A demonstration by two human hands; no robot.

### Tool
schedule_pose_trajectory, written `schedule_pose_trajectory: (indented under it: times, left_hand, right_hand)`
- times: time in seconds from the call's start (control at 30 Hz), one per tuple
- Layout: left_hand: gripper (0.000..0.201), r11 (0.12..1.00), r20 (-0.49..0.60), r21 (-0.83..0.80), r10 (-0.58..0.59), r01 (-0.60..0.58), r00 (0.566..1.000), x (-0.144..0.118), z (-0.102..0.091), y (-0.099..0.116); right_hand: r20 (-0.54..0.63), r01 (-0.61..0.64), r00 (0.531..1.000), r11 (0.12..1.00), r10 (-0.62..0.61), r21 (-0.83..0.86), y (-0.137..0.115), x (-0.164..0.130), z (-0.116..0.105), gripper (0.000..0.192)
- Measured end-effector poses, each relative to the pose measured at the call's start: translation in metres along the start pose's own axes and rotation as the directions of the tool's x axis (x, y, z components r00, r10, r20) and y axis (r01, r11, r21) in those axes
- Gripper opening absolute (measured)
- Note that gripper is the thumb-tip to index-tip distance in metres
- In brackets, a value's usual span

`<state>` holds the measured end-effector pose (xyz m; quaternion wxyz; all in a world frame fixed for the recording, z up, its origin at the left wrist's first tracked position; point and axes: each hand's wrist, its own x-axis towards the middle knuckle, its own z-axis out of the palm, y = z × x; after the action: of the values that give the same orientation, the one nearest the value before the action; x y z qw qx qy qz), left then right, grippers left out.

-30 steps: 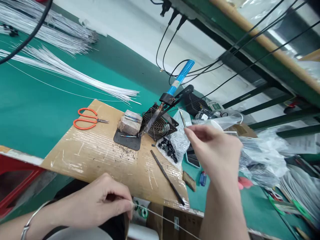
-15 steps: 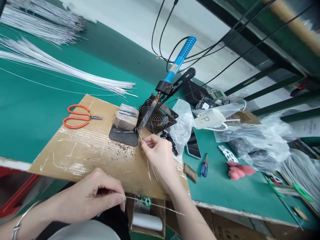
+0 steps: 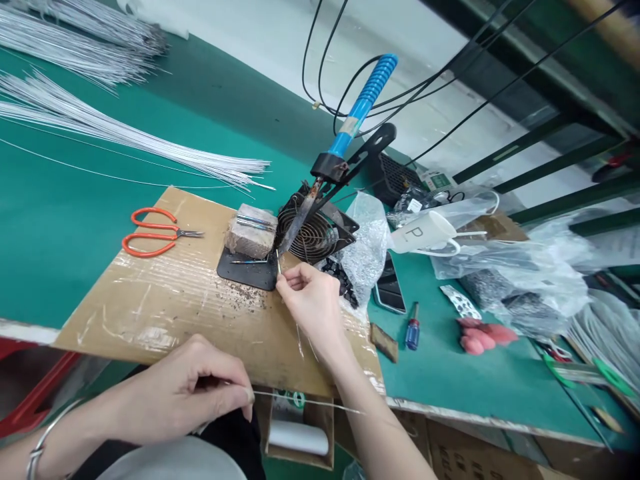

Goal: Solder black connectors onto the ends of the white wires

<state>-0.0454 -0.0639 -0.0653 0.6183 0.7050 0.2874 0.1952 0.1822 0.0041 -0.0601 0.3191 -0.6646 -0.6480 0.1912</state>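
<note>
My right hand (image 3: 315, 300) pinches a short thin silvery rod (image 3: 279, 263) between thumb and fingertips. The rod stands nearly upright, its upper end close to the tip of a blue-handled soldering iron (image 3: 367, 93); whether they touch I cannot tell. That iron leans in a black stand over a round fan (image 3: 307, 240). Low in front, my left hand (image 3: 200, 393) is closed on a thin silvery wire (image 3: 310, 401), which runs right past my right forearm. Left of the iron, a worn block (image 3: 250, 241) with metal rods on top sits on a black pad (image 3: 243, 272).
Orange-handled scissors (image 3: 150, 233) lie on the cardboard sheet (image 3: 190, 313). Bundles of white wires (image 3: 150, 143) spread at the back left. To the right are a phone (image 3: 390, 287), a screwdriver (image 3: 413, 327), a white cup (image 3: 423, 231) and plastic bags (image 3: 530, 267).
My right hand has shifted slightly left, and the rod in it has turned more upright near the iron's tip. My left hand has barely moved.
</note>
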Motion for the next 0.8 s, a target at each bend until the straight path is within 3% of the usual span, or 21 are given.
schedule_pose_trajectory:
  times: [0.53, 0.8]
  left_hand:
    - [0.047, 0.999, 0.016, 0.051, -0.011, 0.011, 1.000, 0.000, 0.002, 0.001]
    - [0.044, 0.999, 0.003, 0.054, -0.004, 0.003, 1.000, 0.000, 0.004, 0.000]
  right_hand:
    - [0.030, -0.084, 0.996, 0.990, 0.081, 0.114, -0.006, 0.011, 0.011, 0.013]
    - [0.079, -0.180, 0.984, 0.914, 0.162, 0.364, 0.002, 0.036, 0.023, 0.018]
